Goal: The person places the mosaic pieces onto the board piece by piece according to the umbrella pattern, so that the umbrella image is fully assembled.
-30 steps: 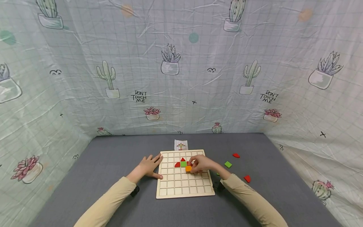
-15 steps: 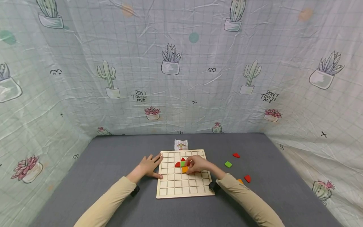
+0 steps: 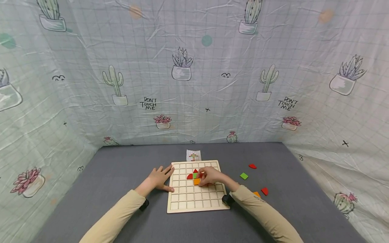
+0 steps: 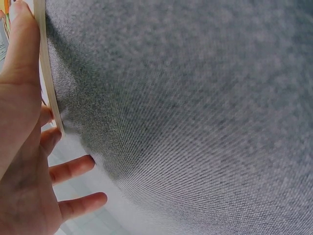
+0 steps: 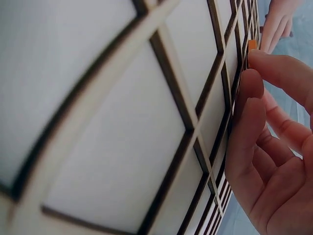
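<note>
Hiding most of the orange tile [image 3: 197, 181]: right hand [image 3: 210, 175].

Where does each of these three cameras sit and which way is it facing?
Head: high, looking forward and down at the grid board, both sleeves and hands.
Left wrist: low beside the left hand, looking across the grey cloth at the board's edge.
Right wrist: almost on the board, looking along its cells at the right hand and an orange tile.
Shared: all three show the board.
</note>
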`<state>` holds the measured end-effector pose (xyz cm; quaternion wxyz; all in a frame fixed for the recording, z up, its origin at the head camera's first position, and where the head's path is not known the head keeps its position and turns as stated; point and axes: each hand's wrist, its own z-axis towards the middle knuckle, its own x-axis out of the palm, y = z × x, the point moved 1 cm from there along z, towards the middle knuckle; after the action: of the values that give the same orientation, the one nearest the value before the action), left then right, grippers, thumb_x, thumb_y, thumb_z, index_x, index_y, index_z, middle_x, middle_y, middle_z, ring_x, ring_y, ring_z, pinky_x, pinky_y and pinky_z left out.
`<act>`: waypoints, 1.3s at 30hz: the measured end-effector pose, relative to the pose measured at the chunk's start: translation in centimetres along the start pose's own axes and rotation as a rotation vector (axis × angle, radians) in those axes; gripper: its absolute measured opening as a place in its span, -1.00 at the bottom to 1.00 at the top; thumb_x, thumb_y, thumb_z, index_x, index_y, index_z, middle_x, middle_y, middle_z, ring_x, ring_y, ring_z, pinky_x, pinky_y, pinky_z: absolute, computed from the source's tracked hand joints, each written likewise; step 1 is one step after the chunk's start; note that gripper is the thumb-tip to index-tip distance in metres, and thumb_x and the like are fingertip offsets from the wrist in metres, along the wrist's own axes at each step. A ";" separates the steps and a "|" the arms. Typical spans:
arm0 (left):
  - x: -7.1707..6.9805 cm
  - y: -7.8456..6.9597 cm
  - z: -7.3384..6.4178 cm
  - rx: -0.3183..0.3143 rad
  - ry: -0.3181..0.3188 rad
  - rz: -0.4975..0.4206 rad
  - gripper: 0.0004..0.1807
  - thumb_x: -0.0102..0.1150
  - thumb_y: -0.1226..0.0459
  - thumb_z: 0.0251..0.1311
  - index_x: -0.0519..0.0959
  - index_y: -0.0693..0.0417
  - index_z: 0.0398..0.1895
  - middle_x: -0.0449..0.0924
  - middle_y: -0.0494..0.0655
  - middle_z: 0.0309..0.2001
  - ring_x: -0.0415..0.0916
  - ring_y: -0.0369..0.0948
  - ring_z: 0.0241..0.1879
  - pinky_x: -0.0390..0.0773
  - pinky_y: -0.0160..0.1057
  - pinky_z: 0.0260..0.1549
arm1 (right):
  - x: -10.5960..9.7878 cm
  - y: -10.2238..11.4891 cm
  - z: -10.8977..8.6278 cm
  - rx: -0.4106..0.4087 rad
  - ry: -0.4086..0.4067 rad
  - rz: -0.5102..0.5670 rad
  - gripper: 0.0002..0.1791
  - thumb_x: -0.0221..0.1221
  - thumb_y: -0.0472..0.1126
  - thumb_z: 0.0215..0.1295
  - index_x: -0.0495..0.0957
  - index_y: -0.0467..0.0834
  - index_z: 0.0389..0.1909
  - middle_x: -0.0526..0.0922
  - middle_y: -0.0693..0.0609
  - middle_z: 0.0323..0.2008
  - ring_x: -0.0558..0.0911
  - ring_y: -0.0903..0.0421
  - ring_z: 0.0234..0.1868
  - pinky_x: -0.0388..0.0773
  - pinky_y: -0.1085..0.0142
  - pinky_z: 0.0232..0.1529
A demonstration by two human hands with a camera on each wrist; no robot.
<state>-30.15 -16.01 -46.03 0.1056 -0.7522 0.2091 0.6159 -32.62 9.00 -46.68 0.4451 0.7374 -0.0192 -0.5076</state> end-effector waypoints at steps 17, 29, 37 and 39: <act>-0.3 -0.1 -0.4 -0.008 0.007 -0.010 0.02 0.01 -0.31 -0.10 0.03 0.05 0.37 -0.03 -0.02 0.39 0.05 0.14 0.30 0.15 0.16 0.13 | 0.0 -0.2 -0.2 0.054 0.008 0.102 -0.81 0.27 -0.30 0.00 0.52 -0.23 -0.33 0.54 0.01 -0.67 0.48 0.19 -0.70 0.40 0.37 -0.70; -0.3 -0.1 -0.6 0.001 -0.007 -0.015 0.01 0.03 -0.30 -0.10 0.04 0.06 0.36 -0.02 0.00 0.39 0.07 0.15 0.28 0.16 0.17 0.11 | 0.3 -0.5 -0.2 0.038 0.009 0.106 -0.90 0.18 -0.33 0.09 0.51 -0.24 -0.35 0.57 -0.04 -0.65 0.51 0.19 -0.71 0.41 0.39 -0.69; 0.4 0.6 0.5 0.000 0.007 -0.016 0.09 -0.04 -0.40 -0.20 0.01 -0.01 0.38 -0.08 -0.07 0.41 0.06 0.11 0.29 0.17 0.17 0.10 | 0.0 -0.4 -0.2 0.055 0.008 0.115 -0.89 0.20 -0.31 0.08 0.52 -0.22 -0.35 0.59 -0.06 -0.62 0.54 0.15 -0.68 0.43 0.37 -0.68; 1.5 1.2 1.3 0.022 -0.021 -0.024 0.14 -0.16 -0.48 -0.25 -0.08 -0.09 0.40 -0.17 -0.10 0.42 0.04 0.13 0.28 0.15 0.21 0.07 | -0.2 -0.4 -0.4 0.054 0.012 0.135 -0.88 0.21 -0.31 0.08 0.53 -0.22 -0.34 0.60 -0.09 -0.58 0.56 0.13 -0.65 0.45 0.34 -0.65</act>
<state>-31.60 -16.82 -47.66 0.1234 -0.7469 0.2058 0.6201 -32.59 9.60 -46.81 0.4581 0.7493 -0.0798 -0.4714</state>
